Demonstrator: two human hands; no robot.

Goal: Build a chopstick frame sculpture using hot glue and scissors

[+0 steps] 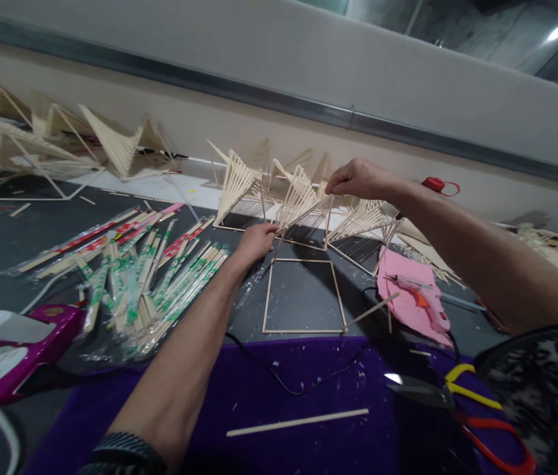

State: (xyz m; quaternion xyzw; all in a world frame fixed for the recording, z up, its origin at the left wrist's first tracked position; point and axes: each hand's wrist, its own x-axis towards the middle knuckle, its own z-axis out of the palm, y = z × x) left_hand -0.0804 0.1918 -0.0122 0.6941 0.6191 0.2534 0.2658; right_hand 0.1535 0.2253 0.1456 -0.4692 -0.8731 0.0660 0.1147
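Observation:
My right hand (355, 178) reaches out over the dark table and pinches the top of a fan-shaped model of thin wooden sticks (299, 198). My left hand (256, 241) rests at the model's lower left corner, fingers curled on its base stick. Just in front of the model lies a flat square frame of sticks (303, 297). More stick models (237, 181) stand to the left and right (365, 218) of the one I hold.
Wrapped chopsticks (150, 277) lie piled at left. A glue gun (412, 285) lies on a pink cloth (420, 313) at right, scissors (462, 402) at lower right. A loose stick (297, 422) and black cable (279, 376) lie on purple cloth. Finished stick models (111, 148) line the wall.

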